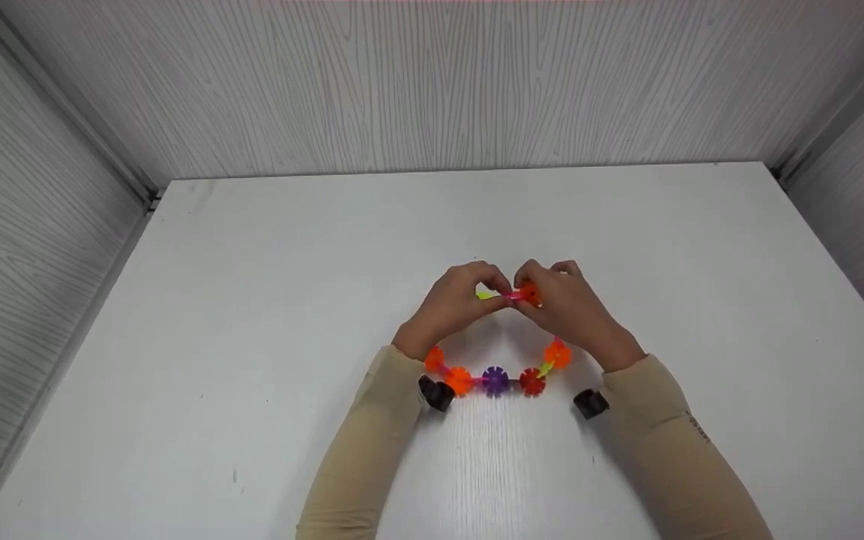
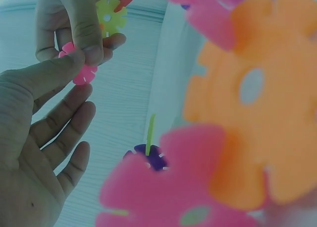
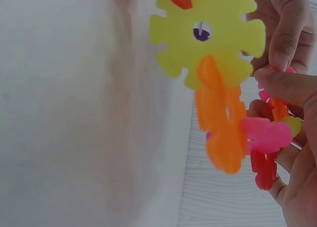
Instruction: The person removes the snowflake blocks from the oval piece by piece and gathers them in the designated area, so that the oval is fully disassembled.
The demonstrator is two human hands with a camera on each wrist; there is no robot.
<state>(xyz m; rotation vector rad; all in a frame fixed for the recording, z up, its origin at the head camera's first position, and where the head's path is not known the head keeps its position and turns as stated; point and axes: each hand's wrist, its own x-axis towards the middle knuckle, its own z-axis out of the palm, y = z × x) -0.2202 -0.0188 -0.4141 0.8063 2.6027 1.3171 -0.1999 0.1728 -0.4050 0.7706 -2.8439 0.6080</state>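
My left hand point(image 1: 453, 306) and right hand point(image 1: 571, 309) meet fingertip to fingertip in the head view. Between them both pinch a small pink notched plastic disc point(image 2: 85, 75), thumbs on its face. Beside the right fingers is an orange disc point(image 1: 529, 293); a yellow-green disc point(image 1: 485, 295) shows within the left hand's curve. Linked discs run in an arc below the hands, among them a purple disc point(image 1: 495, 382), a red disc point(image 1: 532, 382) and an orange disc point(image 1: 459, 382). Close to the right wrist camera hangs a yellow disc point(image 3: 218, 34) joined to orange ones. Fingers hide part of the chain.
The white tabletop point(image 1: 289, 300) spreads around both arms. A grey wood-grain panel point(image 1: 432, 82) stands behind it, with side panels left and right. Black wrist cameras show at the left cuff point(image 1: 437, 394) and the right cuff point(image 1: 591, 403).
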